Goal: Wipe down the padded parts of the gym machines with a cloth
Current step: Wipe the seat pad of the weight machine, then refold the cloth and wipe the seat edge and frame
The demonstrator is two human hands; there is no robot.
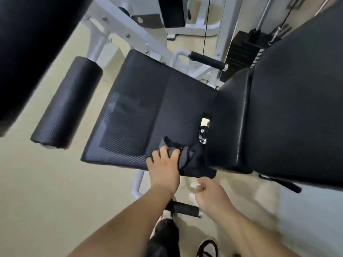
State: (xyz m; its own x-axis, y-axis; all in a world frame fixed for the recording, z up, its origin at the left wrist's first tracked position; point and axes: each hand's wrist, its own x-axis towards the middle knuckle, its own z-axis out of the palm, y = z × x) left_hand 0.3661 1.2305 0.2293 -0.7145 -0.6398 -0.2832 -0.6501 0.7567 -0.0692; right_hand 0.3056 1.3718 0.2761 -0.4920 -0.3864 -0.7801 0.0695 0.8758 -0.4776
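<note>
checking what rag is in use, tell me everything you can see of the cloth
The cloth is dark grey to black soft fabric, bunched into folds rather than spread flat. It lies on the near edge of the black textured seat pad, at the corner close to the back pad, with one end drooping over that edge. The left hand holds it from the left side, fingers curled into its folds.

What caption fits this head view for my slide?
Left hand holds a dark cloth against the seat pad; right hand hovers loosely curled nearby.
</note>
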